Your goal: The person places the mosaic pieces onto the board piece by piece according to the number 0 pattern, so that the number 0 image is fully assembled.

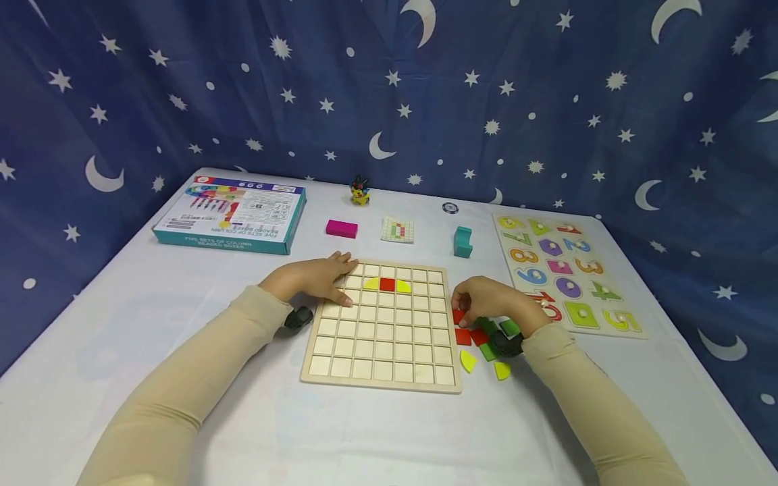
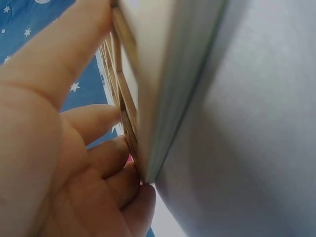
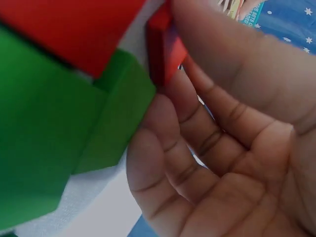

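1. The right hand (image 1: 486,302) is curled over the loose pieces just right of the wooden grid board (image 1: 383,327), and its thumb and fingertips pinch a red square tile (image 3: 163,44) at the edge; the right wrist view shows the tile held by a thin side, so the hold looks shallow and the tile could slip out or tip if it is lifted quickly
2. Green pieces (image 3: 59,128) lie touching the red ones under the same hand, so a careless lift could drag a neighbour along or knock the yellow quarter-circles (image 1: 468,360) further from the pile
3. The board's cells are tight; a tile brought in tilted would likely catch on the wooden dividers instead of dropping flat
4. The left hand (image 1: 316,280) lies flat on the board's upper left corner with fingers straight and spread, pressing rather than gripping; the left wrist view shows the fingertips against the board's edge. If that pressure eases, the board could slide on the smooth white tablecloth (image 1: 182,378)
5. Both forearms, in beige sleeves, reach in from the near edge, elbows out, wrists low to the table
6. On the board a red square (image 1: 387,284) sits in the second row between two yellow quarter pieces; the other cells are bare
7. Farther back lie a boxed bead set (image 1: 234,214), a pink block (image 1: 341,229), a teal block (image 1: 462,241) and a number puzzle (image 1: 565,270)
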